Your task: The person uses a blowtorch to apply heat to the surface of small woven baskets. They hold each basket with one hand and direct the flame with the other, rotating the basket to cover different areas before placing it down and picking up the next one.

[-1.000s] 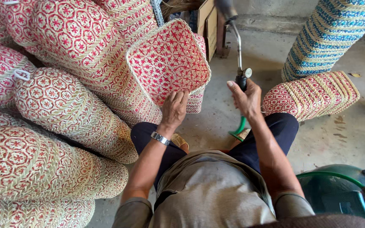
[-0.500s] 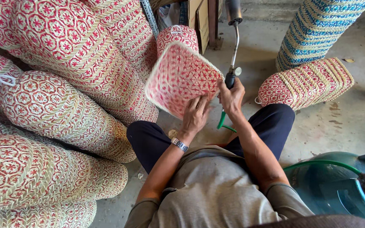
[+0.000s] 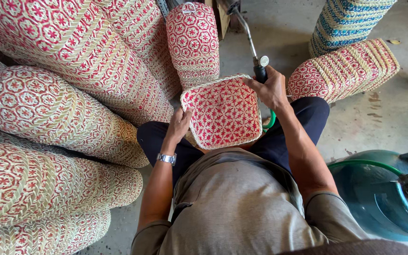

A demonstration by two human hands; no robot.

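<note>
**A:** Where is your left hand (image 3: pixel 178 125) right now?

**B:** Your left hand grips the left edge of the square woven basket (image 3: pixel 223 112), with the fingers curled over its rim. The basket is red and cream, its open side faces up toward you, and it rests on your lap above your dark trousers (image 3: pixel 303 113).

**A:** And the right hand (image 3: pixel 271 89)?

**B:** Your right hand is closed around the black handle of a gas torch (image 3: pixel 259 72), just at the basket's upper right corner. The torch's thin metal tube runs up and away from you toward the top of the view. Its tip is cut off at the edge, so I cannot tell whether it burns.

**A:** So the hands are apart?

**B:** Yes, they sit on opposite sides of the basket, each clamped on its own thing. A silver wristwatch (image 3: pixel 166 158) sits on your left wrist.

**A:** What lies around you?

**B:** To your left, long stacks of red and cream baskets (image 3: pixel 48 108) lie on their sides, piled against one another. One more such stack (image 3: pixel 193 40) stands just beyond the basket you hold. To your right lies a shorter red and cream stack (image 3: pixel 350 68), with a blue and cream stack (image 3: pixel 345 21) behind it. A green hose (image 3: pixel 364 164) curves over a blue-green gas cylinder (image 3: pixel 383 198) at your right elbow. The floor (image 3: pixel 378 123) is bare grey concrete.
</note>
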